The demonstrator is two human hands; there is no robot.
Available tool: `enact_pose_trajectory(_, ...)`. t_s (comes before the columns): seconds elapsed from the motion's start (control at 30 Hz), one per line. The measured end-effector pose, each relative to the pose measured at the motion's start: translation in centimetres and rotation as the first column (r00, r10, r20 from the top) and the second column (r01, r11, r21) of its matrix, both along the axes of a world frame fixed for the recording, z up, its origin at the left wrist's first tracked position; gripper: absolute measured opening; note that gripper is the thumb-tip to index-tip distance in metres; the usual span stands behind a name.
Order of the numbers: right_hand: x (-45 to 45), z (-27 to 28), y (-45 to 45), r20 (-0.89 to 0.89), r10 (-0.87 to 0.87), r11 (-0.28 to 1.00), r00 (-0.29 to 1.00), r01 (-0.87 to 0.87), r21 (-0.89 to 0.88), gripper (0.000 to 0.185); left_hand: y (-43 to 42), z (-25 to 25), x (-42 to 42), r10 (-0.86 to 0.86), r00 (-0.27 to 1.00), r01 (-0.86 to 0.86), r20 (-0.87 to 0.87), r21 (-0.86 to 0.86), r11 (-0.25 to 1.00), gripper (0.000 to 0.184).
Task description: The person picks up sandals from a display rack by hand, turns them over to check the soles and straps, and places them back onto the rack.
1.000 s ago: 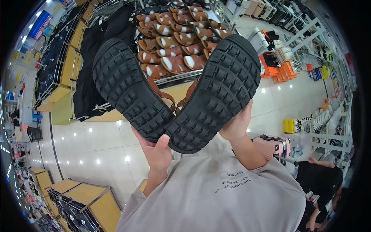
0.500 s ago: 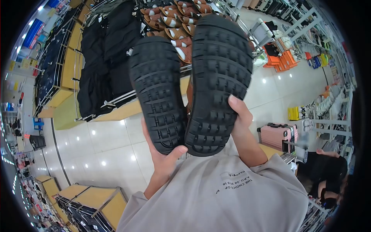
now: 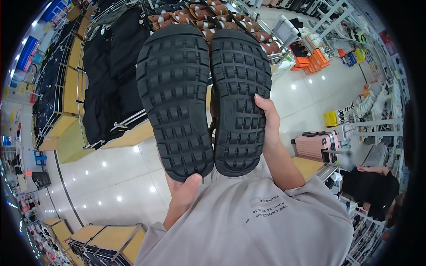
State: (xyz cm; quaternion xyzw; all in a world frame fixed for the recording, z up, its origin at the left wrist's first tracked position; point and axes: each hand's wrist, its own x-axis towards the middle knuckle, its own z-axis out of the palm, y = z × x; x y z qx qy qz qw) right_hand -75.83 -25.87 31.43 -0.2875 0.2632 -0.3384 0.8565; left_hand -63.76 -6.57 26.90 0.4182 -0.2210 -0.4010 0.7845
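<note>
Two sandals with black, block-treaded soles are held up side by side, soles facing me and toes pointing up. My left hand (image 3: pixel 181 188) grips the left sandal (image 3: pixel 176 97) at the heel, its thumb on the heel's edge and the other fingers hidden behind. Around the outer side of the right sandal (image 3: pixel 242 75) my right hand (image 3: pixel 270 119) is closed, thumb pressed on the sole's middle. The inner edges of the pair nearly meet. A bit of brown shows in the gap between them; their uppers are otherwise hidden.
Beyond the sandals, rows of brown sandals (image 3: pixel 182 16) lie on a display beside folded black clothes (image 3: pixel 104 84) with metal rails. Orange boxes (image 3: pixel 316 61) and a pink suitcase (image 3: pixel 313 146) stand to the right. Another person in black (image 3: pixel 375 190) is at the lower right.
The left sandal has come nearer and looks larger; the right one has moved back and looks smaller. Both hands keep their hold. The view has shifted slightly.
</note>
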Motion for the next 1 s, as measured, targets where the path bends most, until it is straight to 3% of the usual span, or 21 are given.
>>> enact_pose_trajectory(0.2,-0.3,0.4,0.2,0.021,0.027,0.999,0.999,-0.027,-0.027,0.043,1.1,0.8,0.1,-0.032,0.996,0.028,0.082,0.047,0.998,0.104)
enact_pose_trajectory(0.67,-1.0,1.2,-1.6,0.076,0.082,0.995,0.994,-0.078,-0.055,0.047,-0.4,1.1,-0.3,-0.056,0.978,0.049,0.199,0.039,0.998,0.100)
enact_pose_trajectory(0.7,-1.2,1.1,-2.1,0.064,0.067,0.995,0.996,-0.062,-0.077,0.046,-1.0,1.1,-0.3,-0.051,0.972,0.044,0.228,0.033,0.998,0.100)
enact_pose_trajectory(0.8,-1.9,0.4,-4.0,0.025,0.005,0.984,1.000,-0.001,-0.178,0.043,-4.1,1.8,-1.6,0.072,0.993,-0.062,0.097,-0.101,0.993,0.099)
enact_pose_trajectory(0.93,-3.5,-0.7,-7.9,-0.037,-0.099,0.948,0.994,0.083,-0.309,0.044,-8.7,0.8,-3.1,-0.013,0.990,0.031,0.139,-0.130,0.991,0.093)
enact_pose_trajectory(1.0,-4.4,-1.4,-10.1,-0.073,-0.152,0.919,0.986,0.113,-0.378,0.049,-10.9,0.0,-4.2,-0.037,0.979,0.048,0.202,-0.049,0.998,0.093)
